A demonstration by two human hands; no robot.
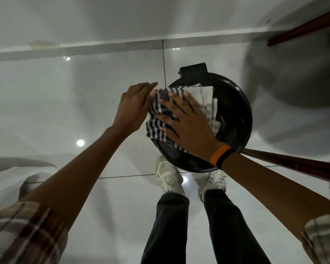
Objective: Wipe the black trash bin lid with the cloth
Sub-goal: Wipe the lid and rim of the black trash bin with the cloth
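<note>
The round black trash bin lid [234,115] stands on the floor just ahead of my feet, with a black hinge block [195,75] at its far edge. A white cloth with dark blue stripes [204,100] lies spread over the lid's left half. My right hand [187,122] presses flat on the cloth, fingers spread, an orange and black band on the wrist. My left hand [133,105] grips the lid's left rim, and its fingertips pinch the cloth's far left corner.
Glossy white floor tiles [84,111] surround the bin. A wall base runs across the far side. A dark wooden pole [293,164] crosses from the right under my right wrist, another wooden piece [303,29] sits at top right. My white shoes [170,178] stand right behind the bin.
</note>
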